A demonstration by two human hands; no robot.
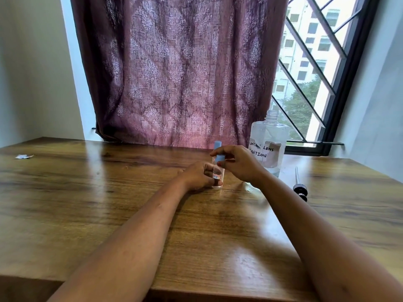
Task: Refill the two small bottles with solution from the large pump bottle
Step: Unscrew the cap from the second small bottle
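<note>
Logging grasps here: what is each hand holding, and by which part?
Left hand holds the small bottle's lower body; right hand pinches its blue cap.

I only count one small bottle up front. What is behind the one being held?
Behind the small bottle, a second blue cap shows above the right hand. Whatever is under that cap is hidden by the hand and the front bottle. The left hand grips the front bottle's base.

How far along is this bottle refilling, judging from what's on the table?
Done: the large clear bottle labelled contact lens solution stands open, its black pump lying on the wooden table. In hand: the left hand steadies a small clear bottle while the right hand grips its blue cap. Whether it is filled, I cannot tell. Only one small bottle is in view.
</note>
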